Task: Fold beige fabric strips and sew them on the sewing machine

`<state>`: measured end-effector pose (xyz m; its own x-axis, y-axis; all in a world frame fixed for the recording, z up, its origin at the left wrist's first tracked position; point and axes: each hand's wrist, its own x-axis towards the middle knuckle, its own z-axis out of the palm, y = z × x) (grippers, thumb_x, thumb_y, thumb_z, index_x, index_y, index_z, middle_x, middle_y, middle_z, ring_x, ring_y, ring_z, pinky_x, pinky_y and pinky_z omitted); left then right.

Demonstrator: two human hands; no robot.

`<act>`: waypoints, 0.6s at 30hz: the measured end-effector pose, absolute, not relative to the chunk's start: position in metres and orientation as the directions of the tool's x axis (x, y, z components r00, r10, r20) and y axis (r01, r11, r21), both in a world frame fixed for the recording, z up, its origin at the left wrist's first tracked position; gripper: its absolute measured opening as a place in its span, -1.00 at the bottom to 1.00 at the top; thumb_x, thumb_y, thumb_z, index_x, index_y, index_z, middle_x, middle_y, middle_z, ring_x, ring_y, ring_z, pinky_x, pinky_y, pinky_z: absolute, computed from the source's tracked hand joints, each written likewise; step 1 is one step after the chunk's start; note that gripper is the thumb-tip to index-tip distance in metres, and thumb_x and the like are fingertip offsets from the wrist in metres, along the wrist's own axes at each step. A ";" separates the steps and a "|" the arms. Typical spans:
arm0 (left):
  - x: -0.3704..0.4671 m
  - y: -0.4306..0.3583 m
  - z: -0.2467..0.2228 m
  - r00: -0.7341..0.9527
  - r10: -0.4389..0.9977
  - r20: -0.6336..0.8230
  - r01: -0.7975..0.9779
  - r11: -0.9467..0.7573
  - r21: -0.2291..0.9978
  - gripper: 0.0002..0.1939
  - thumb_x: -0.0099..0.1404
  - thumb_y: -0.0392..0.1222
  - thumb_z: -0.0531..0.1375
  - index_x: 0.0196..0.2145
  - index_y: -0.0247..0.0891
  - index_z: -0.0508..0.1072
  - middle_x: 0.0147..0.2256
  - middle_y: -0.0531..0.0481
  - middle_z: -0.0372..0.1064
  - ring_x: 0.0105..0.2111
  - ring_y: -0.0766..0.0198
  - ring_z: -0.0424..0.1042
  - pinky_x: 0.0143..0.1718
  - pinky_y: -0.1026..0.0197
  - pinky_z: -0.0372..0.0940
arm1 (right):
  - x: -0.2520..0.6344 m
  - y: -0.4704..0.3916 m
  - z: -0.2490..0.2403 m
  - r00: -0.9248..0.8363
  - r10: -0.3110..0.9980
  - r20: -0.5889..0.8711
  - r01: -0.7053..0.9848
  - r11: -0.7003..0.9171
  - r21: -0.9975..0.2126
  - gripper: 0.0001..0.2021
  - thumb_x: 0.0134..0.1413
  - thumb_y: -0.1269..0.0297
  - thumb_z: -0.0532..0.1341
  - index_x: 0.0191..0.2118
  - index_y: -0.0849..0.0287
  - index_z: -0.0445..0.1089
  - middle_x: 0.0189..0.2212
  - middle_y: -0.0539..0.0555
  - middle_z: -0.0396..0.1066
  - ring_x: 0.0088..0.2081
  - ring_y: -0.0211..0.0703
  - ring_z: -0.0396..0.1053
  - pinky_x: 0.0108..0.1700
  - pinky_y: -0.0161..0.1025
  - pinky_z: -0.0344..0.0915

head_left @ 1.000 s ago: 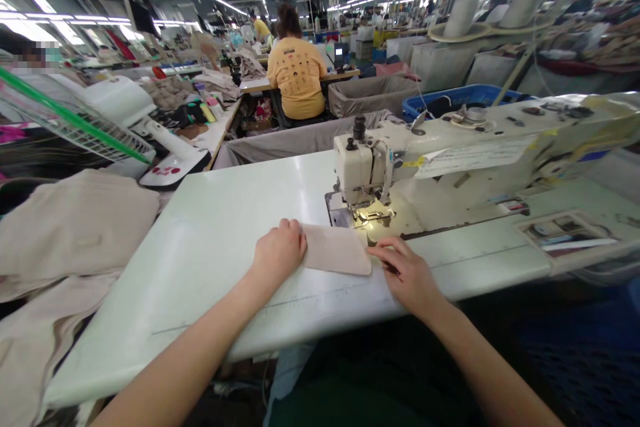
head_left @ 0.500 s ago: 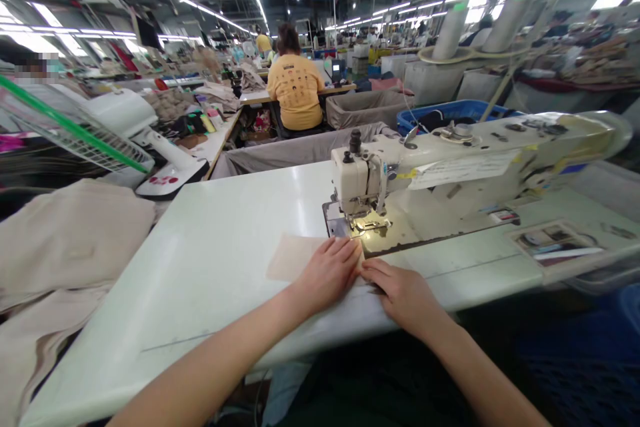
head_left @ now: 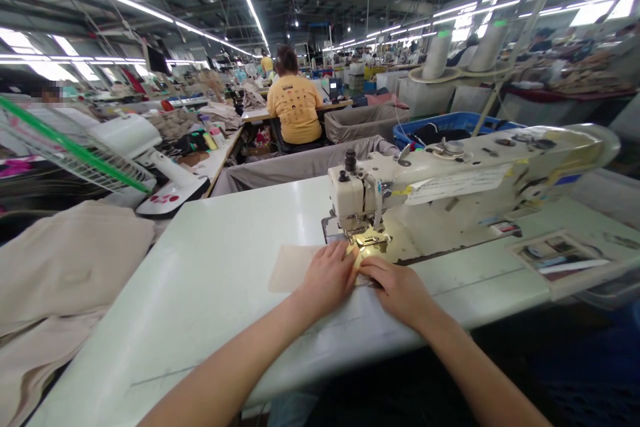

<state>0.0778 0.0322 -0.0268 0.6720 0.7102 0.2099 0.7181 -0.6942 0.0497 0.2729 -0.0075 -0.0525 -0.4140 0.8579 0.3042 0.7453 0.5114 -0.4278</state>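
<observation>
A beige fabric piece (head_left: 291, 268) lies flat on the sewing table, its right end under my hands in front of the needle area. My left hand (head_left: 331, 273) rests on that end, fingers together and closed on the cloth close to the presser foot. Beside it, my right hand (head_left: 397, 287) pinches the fabric's near right edge with thumb and fingertips. A small dark object shows under the right fingers; I cannot make out what it is. The white sewing machine (head_left: 350, 197) stands just beyond both hands, its lamp lighting the needle plate (head_left: 370, 240).
Stacked beige fabric (head_left: 75, 260) lies at the left of the pale table (head_left: 225, 280). A white fan (head_left: 130, 147) with a green-rimmed guard stands beyond it. A tray of small tools (head_left: 560, 257) sits at right. A person in a yellow shirt (head_left: 295, 107) sits ahead.
The view has tilted up slightly, so the scene sits lower. Both hands have stayed at the fabric's right end, and the left fingertips are a little nearer the needle.
</observation>
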 end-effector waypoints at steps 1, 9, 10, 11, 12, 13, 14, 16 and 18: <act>0.078 0.032 -0.027 0.673 0.709 0.212 0.718 -0.695 0.044 -0.69 0.46 -0.17 0.08 0.10 -0.28 0.35 0.00 -0.22 0.34 0.02 -0.01 0.34 0.03 -0.06 0.35 | 0.273 -0.007 -0.053 -0.414 0.857 0.309 0.742 0.514 -0.431 -0.51 -0.03 0.65 0.07 -0.02 0.11 0.48 0.03 0.07 0.48 -0.03 -0.09 0.48 0.01 -0.23 0.40; 0.079 0.032 -0.027 0.679 0.701 0.217 0.715 -0.699 0.023 -0.68 0.47 -0.16 0.06 0.11 -0.30 0.35 0.02 -0.24 0.35 0.01 -0.03 0.34 0.01 -0.06 0.34 | 0.272 -0.007 -0.053 -0.412 0.854 0.319 0.741 0.518 -0.429 -0.53 -0.01 0.65 0.07 -0.04 0.12 0.48 0.05 0.08 0.48 -0.02 -0.08 0.48 0.02 -0.23 0.40; 0.079 0.031 -0.027 0.678 0.700 0.224 0.713 -0.700 0.027 -0.69 0.47 -0.17 0.06 0.11 -0.29 0.35 0.02 -0.24 0.35 0.02 -0.03 0.34 0.01 -0.07 0.34 | 0.272 -0.007 -0.053 -0.413 0.855 0.314 0.744 0.515 -0.425 -0.52 -0.02 0.65 0.07 -0.03 0.12 0.48 0.04 0.08 0.48 -0.02 -0.08 0.48 0.02 -0.23 0.39; 0.078 0.031 -0.028 0.677 0.698 0.232 0.713 -0.701 0.030 -0.69 0.47 -0.17 0.06 0.10 -0.28 0.36 0.02 -0.25 0.35 0.03 -0.04 0.34 0.01 -0.07 0.34 | 0.272 -0.008 -0.053 -0.414 0.856 0.309 0.747 0.513 -0.422 -0.51 -0.03 0.65 0.07 -0.02 0.11 0.47 0.04 0.08 0.48 -0.02 -0.08 0.48 0.03 -0.24 0.39; 0.078 0.031 -0.028 0.678 0.696 0.237 0.710 -0.703 0.032 -0.69 0.47 -0.17 0.06 0.10 -0.28 0.36 0.03 -0.25 0.35 0.03 -0.04 0.34 0.01 -0.08 0.34 | 0.272 -0.008 -0.053 -0.414 0.857 0.305 0.749 0.512 -0.420 -0.50 -0.03 0.65 0.07 -0.02 0.10 0.47 0.04 0.08 0.48 -0.02 -0.09 0.48 0.03 -0.24 0.39; 0.078 0.032 -0.028 0.679 0.693 0.241 0.707 -0.706 0.035 -0.69 0.48 -0.16 0.05 0.10 -0.27 0.36 0.03 -0.26 0.35 0.04 -0.04 0.34 0.02 -0.08 0.34 | 0.272 -0.008 -0.053 -0.416 0.858 0.302 0.750 0.511 -0.421 -0.50 -0.03 0.65 0.08 -0.01 0.10 0.47 0.04 0.07 0.48 -0.02 -0.09 0.48 0.03 -0.25 0.39; 0.078 0.033 -0.029 0.681 0.691 0.242 0.705 -0.709 0.038 -0.69 0.48 -0.16 0.05 0.10 -0.27 0.36 0.04 -0.26 0.34 0.05 -0.04 0.34 0.02 -0.08 0.34 | 0.272 -0.007 -0.053 -0.417 0.858 0.299 0.749 0.511 -0.422 -0.50 -0.03 0.65 0.08 0.00 0.09 0.47 0.04 0.07 0.48 -0.01 -0.09 0.48 0.02 -0.26 0.39; 0.077 0.036 -0.029 0.682 0.689 0.247 0.702 -0.711 0.045 -0.69 0.48 -0.15 0.04 0.11 -0.27 0.37 0.06 -0.26 0.34 0.08 -0.04 0.33 0.04 -0.09 0.34 | 0.271 -0.006 -0.052 -0.416 0.860 0.296 0.750 0.509 -0.423 -0.50 -0.02 0.65 0.09 0.01 0.09 0.47 0.06 0.07 0.47 -0.01 -0.09 0.48 0.01 -0.26 0.39; 0.076 0.037 -0.029 0.682 0.685 0.255 0.699 -0.714 0.049 -0.69 0.49 -0.15 0.04 0.10 -0.26 0.37 0.09 -0.26 0.33 0.10 -0.04 0.33 0.07 -0.10 0.34 | 0.271 -0.005 -0.049 -0.413 0.864 0.289 0.754 0.502 -0.423 -0.49 -0.03 0.65 0.09 0.02 0.09 0.47 0.09 0.07 0.45 -0.01 -0.09 0.47 0.02 -0.25 0.39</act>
